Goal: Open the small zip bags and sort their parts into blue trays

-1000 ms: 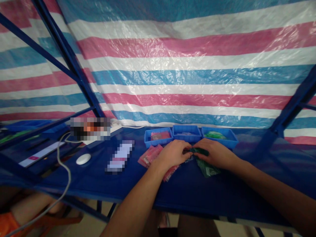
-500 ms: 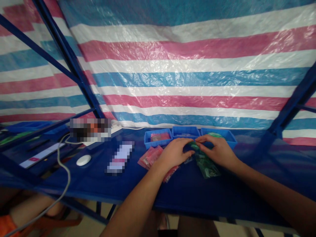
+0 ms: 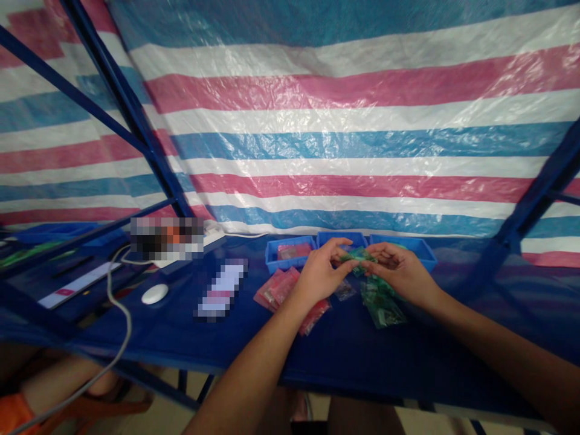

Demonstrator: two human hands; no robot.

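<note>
Between my two hands is a small green plastic bag (image 3: 358,258), pinched from both sides. My left hand (image 3: 327,269) is closed on its left edge, thumb toward me. My right hand (image 3: 399,270) grips its right edge with thumb and fingers. Below my right hand lie more green bags (image 3: 383,307) on the blue table. Pink bags (image 3: 280,290) are fanned out beside my left wrist, partly hidden under the forearm. A clear bag (image 3: 345,290) with small dark contents rests between the pink and green ones.
Behind my hands stand three blue bins: a left bin (image 3: 290,263) holding pink bags, a middle bin (image 3: 341,237) and a right bin (image 3: 426,257). Leftward are a blurred-out phone-like object (image 3: 220,289), a white oval object (image 3: 154,293) and a cable (image 3: 128,326). Another person's arm (image 3: 63,377) is at lower left.
My hands have turned and lifted slightly, and the green bag between them now shows spread open to view. The clear bag below is more visible. The green bags on the table stay put.
</note>
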